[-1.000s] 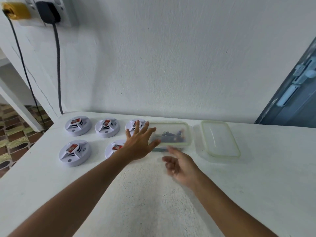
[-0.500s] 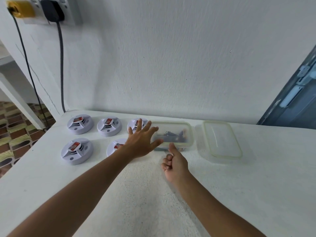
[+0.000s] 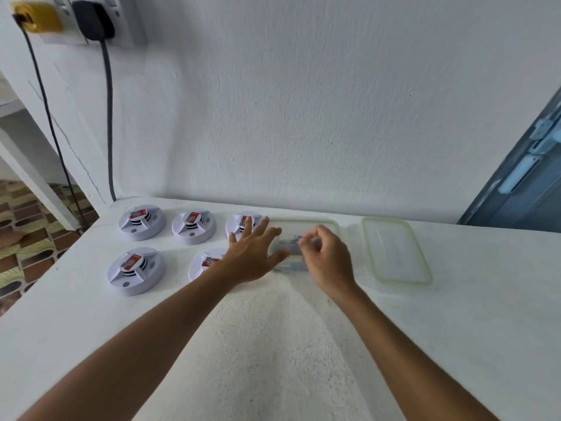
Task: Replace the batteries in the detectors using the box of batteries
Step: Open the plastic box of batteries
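Several white round detectors lie on the white table, each with a red-labelled battery showing: three in the back row (image 3: pixel 141 221) (image 3: pixel 193 225) (image 3: pixel 241 223) and two in front (image 3: pixel 135 270) (image 3: pixel 206 264). A clear plastic box (image 3: pixel 303 221) with a greenish rim holds dark batteries (image 3: pixel 288 247). My left hand (image 3: pixel 252 256) lies flat with fingers spread against the box's left side, partly covering two detectors. My right hand (image 3: pixel 328 259) is over the box, fingers curled down among the batteries. Blur hides whether it grips one.
The box's lid (image 3: pixel 394 250) lies just right of the box. The wall rises directly behind the table. A socket with a black plug (image 3: pixel 91 19) and hanging cables is at upper left. The table's left edge drops to a tiled floor (image 3: pixel 24 238). A blue door (image 3: pixel 522 189) stands at right.
My right hand has moved forward from the table in front of the box to over and into the box. My left hand stays against the box's left side.
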